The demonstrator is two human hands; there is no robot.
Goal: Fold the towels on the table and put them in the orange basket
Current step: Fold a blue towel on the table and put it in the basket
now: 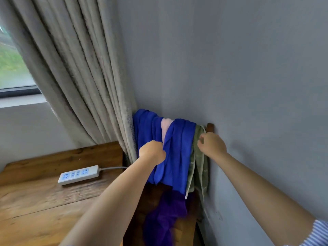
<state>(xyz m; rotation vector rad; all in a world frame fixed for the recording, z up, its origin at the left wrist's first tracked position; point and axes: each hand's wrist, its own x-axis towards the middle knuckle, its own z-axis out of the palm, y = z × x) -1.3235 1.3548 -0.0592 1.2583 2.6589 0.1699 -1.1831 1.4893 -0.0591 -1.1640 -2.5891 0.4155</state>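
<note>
Grey wall (230, 68), left hand (152, 152) gripping blue towel (177, 157), right hand (212, 144) pinching green towel (198, 167), rail mostly hidden

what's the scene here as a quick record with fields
place: room corner, wooden rail by grey wall
on rail: blue towel, pink towel, green towel
below: purple towel
left hand: grips blue towel
right hand: at green towel, grip unclear
table: power strip
basket: not in view
</note>
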